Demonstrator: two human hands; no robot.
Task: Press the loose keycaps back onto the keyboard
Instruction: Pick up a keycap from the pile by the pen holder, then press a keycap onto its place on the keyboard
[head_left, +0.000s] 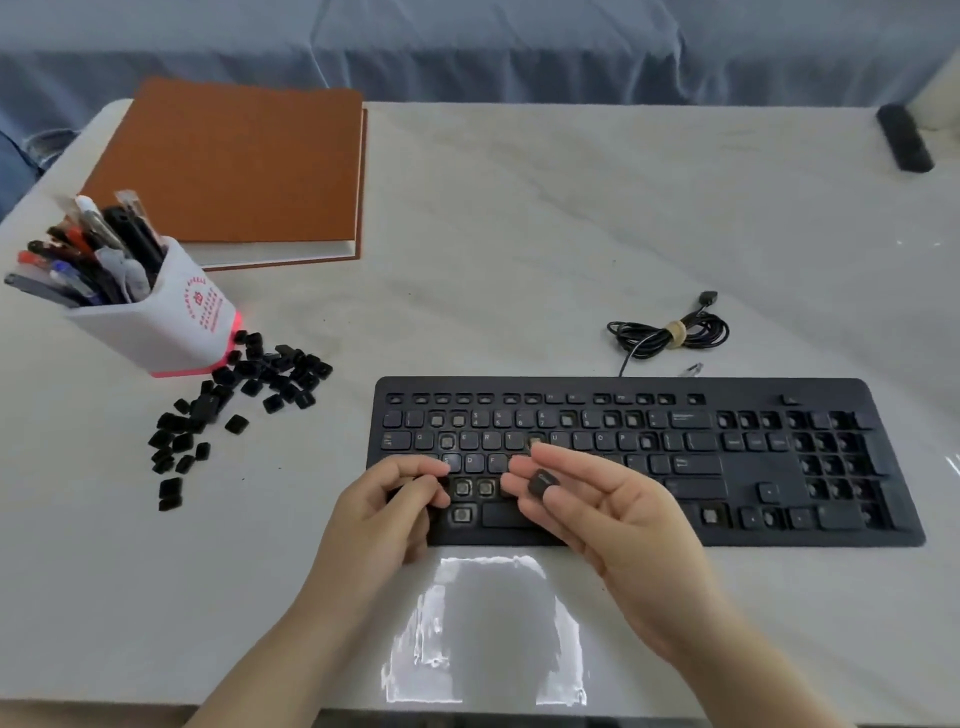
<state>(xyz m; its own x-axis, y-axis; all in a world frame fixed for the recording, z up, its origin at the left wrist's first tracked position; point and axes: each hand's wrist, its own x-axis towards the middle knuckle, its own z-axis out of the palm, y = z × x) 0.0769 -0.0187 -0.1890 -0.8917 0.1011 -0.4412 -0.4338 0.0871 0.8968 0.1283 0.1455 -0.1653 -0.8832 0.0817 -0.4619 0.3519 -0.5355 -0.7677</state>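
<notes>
Table (519, 234): carries everything. The work is at the near edge, probably so that both hands reach it easily.
Keyboard (753, 467): lies flat and parallel to the near edge, at the right of the middle. Many sockets are bare, in the number row, the letter rows and the number pad, so I judge the task is far from finished.
Notebook (234, 161): closed, at the far left, well apart from the work.
Pen cup (166, 317): full of pens, in front of the notebook.
Right hand (613, 514): palm turned up above the middle of the keyboard. The thumb and fingertips pinch one keycap; the other fingers are loosely spread. It seems to be turned this way so the legend can be read.
Left hand (384, 509): over the left lower corner of the keyboard, fingers curled down. I cannot tell if it holds something or only steadies the board.
Loose keycaps (244, 395): a scattered heap just beside the pen cup, left of the keyboard, within reach of the left hand.
Cable (670, 332): coiled and tied, behind the keyboard.
Keycap (543, 484): black, in the right hand, above the letter rows, not yet on a socket.
</notes>
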